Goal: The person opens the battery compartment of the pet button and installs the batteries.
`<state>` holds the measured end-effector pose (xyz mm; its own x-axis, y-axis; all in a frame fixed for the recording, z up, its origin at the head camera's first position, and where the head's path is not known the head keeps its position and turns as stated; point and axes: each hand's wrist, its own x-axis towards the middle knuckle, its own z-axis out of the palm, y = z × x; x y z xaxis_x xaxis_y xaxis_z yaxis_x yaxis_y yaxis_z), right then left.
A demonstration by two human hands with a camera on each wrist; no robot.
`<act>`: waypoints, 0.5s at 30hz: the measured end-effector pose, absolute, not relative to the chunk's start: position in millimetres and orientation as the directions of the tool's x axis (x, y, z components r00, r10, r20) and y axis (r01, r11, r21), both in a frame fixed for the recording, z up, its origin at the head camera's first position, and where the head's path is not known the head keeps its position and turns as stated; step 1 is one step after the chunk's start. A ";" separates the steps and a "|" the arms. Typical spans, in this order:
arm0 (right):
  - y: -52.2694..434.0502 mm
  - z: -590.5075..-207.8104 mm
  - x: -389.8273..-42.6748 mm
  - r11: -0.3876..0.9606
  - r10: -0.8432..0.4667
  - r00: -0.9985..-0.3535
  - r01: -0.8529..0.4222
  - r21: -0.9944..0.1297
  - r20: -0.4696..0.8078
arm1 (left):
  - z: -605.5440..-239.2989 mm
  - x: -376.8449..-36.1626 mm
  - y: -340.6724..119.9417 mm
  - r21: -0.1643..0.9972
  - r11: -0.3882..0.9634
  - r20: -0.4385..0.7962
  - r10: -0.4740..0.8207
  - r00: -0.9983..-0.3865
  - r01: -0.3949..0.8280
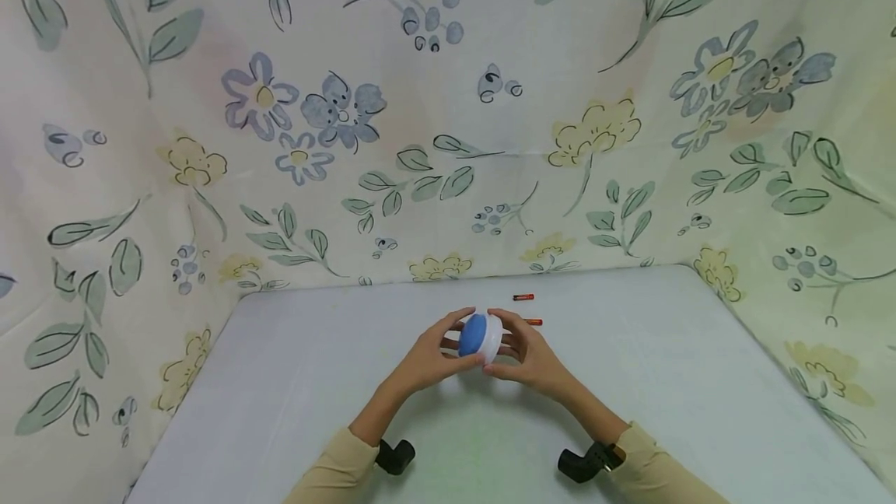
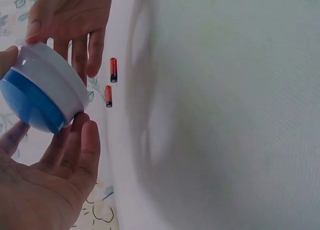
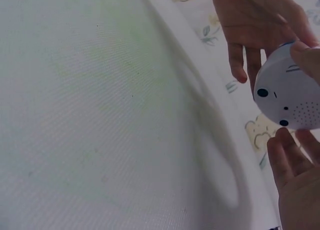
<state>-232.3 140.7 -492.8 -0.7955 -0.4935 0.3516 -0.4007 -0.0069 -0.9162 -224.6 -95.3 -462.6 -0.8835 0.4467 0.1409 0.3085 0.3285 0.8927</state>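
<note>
Both hands hold a round device (image 1: 481, 337) just above the white table, near its middle. It has a blue dome on one side and a white base on the other. My left hand (image 1: 428, 360) cups the blue dome (image 2: 30, 102) between thumb and fingers. My right hand (image 1: 530, 356) grips the white base (image 3: 292, 92), thumb on the rim and fingers beneath; small dark holes and a speaker grille show on that face. Two small red batteries (image 1: 523, 297) (image 1: 533, 322) lie on the table just beyond the hands, also seen in the left wrist view (image 2: 113, 70) (image 2: 108, 96).
The white table (image 1: 700, 379) is ringed on three sides by a floral cloth backdrop (image 1: 448, 138). A black camera mount sits on each wrist (image 1: 395, 456) (image 1: 588, 461).
</note>
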 end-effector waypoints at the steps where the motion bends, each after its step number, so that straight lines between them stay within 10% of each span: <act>1: 140.9 -492.7 -232.0 -0.008 -0.496 -0.794 -0.401 -0.916 0.351 | -462.5 -224.4 -95.3 0.891 0.330 0.141 0.450 -0.882 0.311; 15: 145.7 -500.3 -234.1 -0.004 -0.544 -0.774 -0.383 -0.924 0.323 | -462.4 -221.1 -96.3 0.905 0.305 0.140 0.445 -0.885 0.296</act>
<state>-234.1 145.7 -500.3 -0.7745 -0.5437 0.3234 -0.3829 -0.0040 -0.9238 -221.1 -96.3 -462.4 -0.8846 0.4448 0.1399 0.2964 0.3047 0.9052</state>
